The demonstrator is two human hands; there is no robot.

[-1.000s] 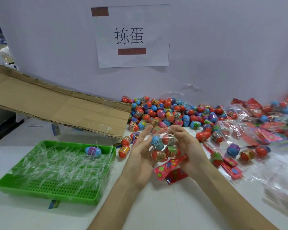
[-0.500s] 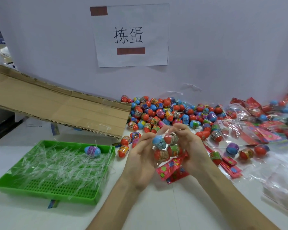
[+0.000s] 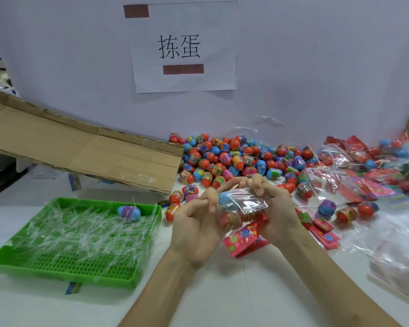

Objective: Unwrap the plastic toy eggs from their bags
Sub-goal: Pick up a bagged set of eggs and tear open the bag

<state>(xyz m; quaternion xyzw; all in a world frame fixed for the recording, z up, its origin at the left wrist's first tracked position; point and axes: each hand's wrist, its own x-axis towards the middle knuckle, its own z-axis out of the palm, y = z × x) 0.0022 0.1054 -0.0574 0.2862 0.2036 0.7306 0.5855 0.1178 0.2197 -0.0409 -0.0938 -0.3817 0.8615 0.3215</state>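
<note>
Head view shows a white table by a white wall, where the left hand and right hand both pinch a clear bag of eggs.

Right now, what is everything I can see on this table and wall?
Paper sign: one, white with black characters and two brown strips, on the wall.
Cardboard sheet: one, brown, flattened, sloping at the left.
Tray: one, green, perforated, front left, full of clear plastic strips.
Egg in tray: one, blue and purple, far side of the tray.
Loose eggs: a large heap, mostly red and blue, middle of the table.
Bagged eggs: many, clear bags with red cards, at the right.
Red cards: several, beside the right hand.
Held bag: one, clear with a red card, eggs inside, between the hands.
Left hand: gripping the bag.
Right hand: gripping the bag.
</note>
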